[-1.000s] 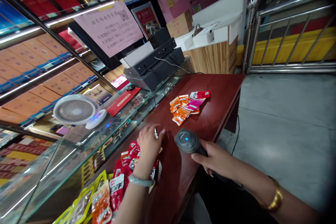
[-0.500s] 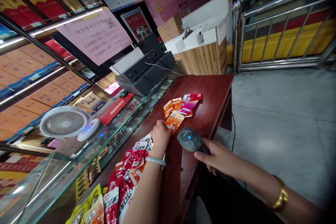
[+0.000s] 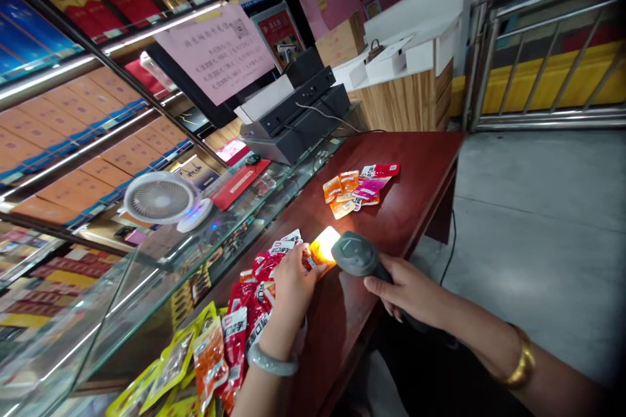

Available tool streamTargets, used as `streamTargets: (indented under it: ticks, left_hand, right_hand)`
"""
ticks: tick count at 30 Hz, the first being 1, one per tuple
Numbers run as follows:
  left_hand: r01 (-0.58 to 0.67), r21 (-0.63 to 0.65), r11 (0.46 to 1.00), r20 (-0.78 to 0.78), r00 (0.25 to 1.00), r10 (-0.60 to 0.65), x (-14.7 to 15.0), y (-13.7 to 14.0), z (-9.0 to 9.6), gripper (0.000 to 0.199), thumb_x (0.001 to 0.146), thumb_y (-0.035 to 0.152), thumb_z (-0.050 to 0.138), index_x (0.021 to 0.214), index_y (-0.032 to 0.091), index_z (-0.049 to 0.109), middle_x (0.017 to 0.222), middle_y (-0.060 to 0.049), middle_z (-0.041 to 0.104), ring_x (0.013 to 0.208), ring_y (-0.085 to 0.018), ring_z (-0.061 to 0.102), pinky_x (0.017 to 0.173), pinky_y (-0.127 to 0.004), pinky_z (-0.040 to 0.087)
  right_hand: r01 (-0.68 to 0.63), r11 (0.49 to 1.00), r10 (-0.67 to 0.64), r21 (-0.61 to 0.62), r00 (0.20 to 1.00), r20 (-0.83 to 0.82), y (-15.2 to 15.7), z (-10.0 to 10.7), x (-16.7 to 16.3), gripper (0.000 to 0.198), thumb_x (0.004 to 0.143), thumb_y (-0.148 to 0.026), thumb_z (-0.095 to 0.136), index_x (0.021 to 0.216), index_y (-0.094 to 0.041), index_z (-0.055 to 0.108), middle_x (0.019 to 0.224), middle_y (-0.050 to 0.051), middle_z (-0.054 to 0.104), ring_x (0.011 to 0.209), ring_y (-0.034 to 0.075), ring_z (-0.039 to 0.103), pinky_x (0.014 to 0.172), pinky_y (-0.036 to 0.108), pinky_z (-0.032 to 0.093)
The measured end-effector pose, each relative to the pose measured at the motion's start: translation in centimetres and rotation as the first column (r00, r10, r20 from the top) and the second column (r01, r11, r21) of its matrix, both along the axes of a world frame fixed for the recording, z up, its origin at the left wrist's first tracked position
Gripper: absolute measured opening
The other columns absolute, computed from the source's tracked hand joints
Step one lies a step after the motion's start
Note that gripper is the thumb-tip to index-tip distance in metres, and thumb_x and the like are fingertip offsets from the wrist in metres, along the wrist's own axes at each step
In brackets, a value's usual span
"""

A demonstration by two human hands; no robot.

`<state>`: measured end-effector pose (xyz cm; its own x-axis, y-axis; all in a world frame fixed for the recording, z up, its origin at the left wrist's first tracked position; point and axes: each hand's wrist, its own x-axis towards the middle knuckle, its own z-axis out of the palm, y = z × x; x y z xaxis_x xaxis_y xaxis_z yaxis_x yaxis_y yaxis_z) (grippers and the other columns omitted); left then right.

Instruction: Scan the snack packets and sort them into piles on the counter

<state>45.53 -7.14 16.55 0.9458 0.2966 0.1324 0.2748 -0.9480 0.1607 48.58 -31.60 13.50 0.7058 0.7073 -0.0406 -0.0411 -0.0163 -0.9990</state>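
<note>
My left hand (image 3: 297, 272) pinches the near end of an orange snack packet (image 3: 323, 249), whose far part is washed out by bright light. Wrapped round the handle of a dark grey barcode scanner (image 3: 357, 254), my right hand (image 3: 403, 287) holds its head close beside the lit packet. Beyond them lies a small group of orange, magenta and red snack packets (image 3: 366, 187). A longer pile of red and white packets (image 3: 235, 332) runs under and beside my left forearm, with yellow packets (image 3: 178, 358) at its near end.
The dark red wooden table (image 3: 420, 163) adjoins a glass display counter (image 3: 141, 287). On the glass stand a white fan (image 3: 161, 199), a red folder (image 3: 240, 184) and a dark grey machine (image 3: 293, 127). A metal railing (image 3: 548, 58) is at the right.
My left hand has drawn an orange packet nearer, away from the far group. A bright light now falls on it from the scanner. The view has shifted, moving the surroundings rightward.
</note>
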Motion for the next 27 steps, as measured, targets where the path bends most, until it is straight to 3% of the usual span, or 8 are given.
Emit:
streamTargets:
  ticks: [4, 9, 14, 18, 27]
  left_hand:
    - [-0.049, 0.010, 0.999, -0.058, 0.997, 0.049, -2.3, 0.7, 0.8, 0.052, 0.079, 0.036, 0.073, 0.129, 0.024, 0.060, 0.116, -0.008, 0.070, 0.111, -0.026, 0.063, 0.090, -0.037, 0.045]
    - [-0.063, 0.153, 0.986, -0.167, 0.982, 0.088, -6.3, 2.2, 1.7, 0.056, 0.084, 0.034, 0.067, 0.139, 0.040, 0.055, 0.112, -0.006, 0.067, 0.105, -0.027, 0.061, 0.088, -0.039, 0.044]
    - [-0.122, 0.322, 0.939, -0.034, 0.989, 0.140, -8.9, 2.8, 0.9, 0.055, 0.083, 0.037, 0.067, 0.135, 0.049, 0.056, 0.142, -0.006, 0.052, 0.125, -0.034, 0.047, 0.099, -0.048, 0.041]
    - [-0.047, 0.333, 0.942, -0.020, 0.998, 0.057, -9.1, 3.1, -0.2, 0.047, 0.086, 0.029, 0.061, 0.126, 0.053, 0.062, 0.150, 0.000, 0.047, 0.141, -0.034, 0.034, 0.107, -0.050, 0.036]
    - [0.089, 0.310, 0.947, -0.109, 0.992, -0.058, -6.2, 2.9, -1.6, 0.040, 0.085, 0.032, 0.058, 0.121, 0.048, 0.069, 0.150, 0.002, 0.050, 0.143, -0.032, 0.037, 0.112, -0.053, 0.034]
  right_hand:
    - [-0.032, 0.999, 0.032, -0.010, 0.999, 0.000, 0.9, 0.2, -0.8, 0.045, 0.091, -0.053, 0.057, 0.115, -0.014, 0.053, 0.052, -0.009, 0.050, 0.040, 0.010, 0.049, 0.038, 0.019, 0.044]
    - [-0.065, 0.997, 0.064, -0.040, 0.998, -0.018, 1.9, 0.1, -1.6, 0.049, 0.089, -0.058, 0.056, 0.112, -0.015, 0.052, 0.052, -0.009, 0.047, 0.039, 0.011, 0.050, 0.038, 0.020, 0.044]
    - [-0.107, 0.993, 0.106, -0.039, 0.994, -0.024, 2.6, -0.1, -2.0, 0.048, 0.089, -0.059, 0.058, 0.110, -0.017, 0.053, 0.056, -0.008, 0.050, 0.040, 0.010, 0.051, 0.038, 0.020, 0.044]
    - [-0.114, 0.993, 0.113, -0.019, 0.993, -0.035, 2.6, -0.4, -2.1, 0.042, 0.091, -0.054, 0.058, 0.110, -0.017, 0.053, 0.060, -0.007, 0.050, 0.041, 0.009, 0.051, 0.038, 0.018, 0.043]
    - [0.000, 1.000, 0.000, -0.005, 0.999, -0.038, 0.1, -1.1, 0.2, 0.041, 0.092, -0.052, 0.058, 0.113, -0.017, 0.053, 0.055, -0.009, 0.049, 0.040, 0.010, 0.051, 0.038, 0.018, 0.043]
